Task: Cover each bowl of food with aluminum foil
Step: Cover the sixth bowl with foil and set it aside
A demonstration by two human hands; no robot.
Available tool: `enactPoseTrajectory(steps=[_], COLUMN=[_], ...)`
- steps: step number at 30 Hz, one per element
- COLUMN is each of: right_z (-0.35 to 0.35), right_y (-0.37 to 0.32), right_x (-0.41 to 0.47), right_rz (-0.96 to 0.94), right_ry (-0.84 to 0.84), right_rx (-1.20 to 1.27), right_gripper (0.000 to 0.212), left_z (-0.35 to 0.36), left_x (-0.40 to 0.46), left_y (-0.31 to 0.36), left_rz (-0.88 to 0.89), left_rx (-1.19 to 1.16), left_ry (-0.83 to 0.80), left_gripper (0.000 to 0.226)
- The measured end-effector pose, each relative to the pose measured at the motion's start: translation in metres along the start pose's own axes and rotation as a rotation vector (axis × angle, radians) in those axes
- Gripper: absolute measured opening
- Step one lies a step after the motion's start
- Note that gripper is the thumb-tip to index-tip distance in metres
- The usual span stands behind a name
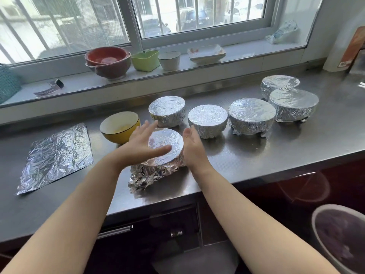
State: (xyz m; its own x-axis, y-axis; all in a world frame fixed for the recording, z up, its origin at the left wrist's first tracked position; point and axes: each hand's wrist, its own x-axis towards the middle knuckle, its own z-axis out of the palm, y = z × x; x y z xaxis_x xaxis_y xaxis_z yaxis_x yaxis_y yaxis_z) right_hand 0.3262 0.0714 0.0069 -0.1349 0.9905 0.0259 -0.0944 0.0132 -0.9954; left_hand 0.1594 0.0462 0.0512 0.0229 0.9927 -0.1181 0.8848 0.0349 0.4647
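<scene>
Two bare hands over a foil-topped bowl (165, 144) near the front edge of the steel bench (256, 155). Left hand (142, 143) laid across the bowl's left side and top, fingers straight and spread, thumb flat on the foil. Right hand (192, 147) set against the bowl's right side, palm turned inward, fingers straight (contact with the foil wall hidden by the hand itself). Hands apart, the bowl between them, neither one curled round anything. Foil smooth over the rim, bunched and crumpled in a loose skirt (146, 177) at the base toward the front.

Just behind and left, an uncovered yellow bowl (119, 127) with pale yellow food inside. Further left, a flat creased foil sheet (57, 155) lying on the bench. Behind and to the right, five wrapped bowls: one (167, 110) behind the hands, a second (207, 120), a third (251, 115), a fourth (294, 104), and a fifth (279, 84) at the back, partly behind the fourth.

On the window sill (79, 84): stacked red bowls (108, 61), a green container (145, 60), a white cup (169, 60), a white dish (206, 52), a watch (51, 88). Bottom right, a grey bowl (339, 238) below bench level, contents blurred.
</scene>
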Motion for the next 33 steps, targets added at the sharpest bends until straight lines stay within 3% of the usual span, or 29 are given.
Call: enactPoseTrajectory(steps=[2, 4, 7, 12, 15, 19, 25, 27, 30, 33], right_z=[0.003, 0.015, 0.033, 0.032, 0.033, 0.029, 0.023, 0.028, 0.032, 0.029], right_y=[-0.006, -0.006, 0.004, 0.027, 0.029, 0.030, 0.026, 0.027, 0.026, 0.024], right_x=[-0.004, -0.007, -0.015, -0.023, -0.022, -0.023, -0.038, -0.046, -0.044, -0.030], right_rz=[-0.058, -0.069, -0.041, -0.117, -0.089, -0.082, -0.151, -0.162, -0.063, 0.072], right_ry=[0.069, 0.086, 0.018, 0.019, 0.014, -0.001, -0.006, -0.022, 0.002, 0.044], right_rx=[-0.042, -0.131, -0.316, -0.406, -0.344, -0.315, -0.694, -0.609, -0.314, -0.212], right_gripper=[0.051, 0.063, 0.072, 0.068, 0.067, 0.069, 0.092, 0.092, 0.074, 0.051], left_z=[-0.001, 0.004, 0.013, 0.016, 0.008, 0.014, 0.019, 0.021, 0.024, 0.024], left_x=[0.006, 0.016, 0.031, 0.037, 0.037, 0.031, 0.031, 0.030, 0.029, 0.029], left_y=[0.001, -0.001, -0.013, -0.022, -0.022, -0.019, -0.019, -0.019, -0.016, -0.017], left_rz=[0.061, 0.129, 0.164, 0.168, 0.145, 0.085, 0.064, 0.051, 0.042, 0.031], left_rx=[0.112, 0.258, 0.382, 0.272, 0.163, -0.030, 0.037, 0.050, 0.048, 0.013], left_ry=[0.105, 0.173, 0.128, 0.109, 0.085, 0.230, 0.266, 0.281, 0.299, 0.313], left_gripper=[0.099, 0.088, 0.079, 0.058, 0.066, 0.047, 0.043, 0.044, 0.043, 0.043])
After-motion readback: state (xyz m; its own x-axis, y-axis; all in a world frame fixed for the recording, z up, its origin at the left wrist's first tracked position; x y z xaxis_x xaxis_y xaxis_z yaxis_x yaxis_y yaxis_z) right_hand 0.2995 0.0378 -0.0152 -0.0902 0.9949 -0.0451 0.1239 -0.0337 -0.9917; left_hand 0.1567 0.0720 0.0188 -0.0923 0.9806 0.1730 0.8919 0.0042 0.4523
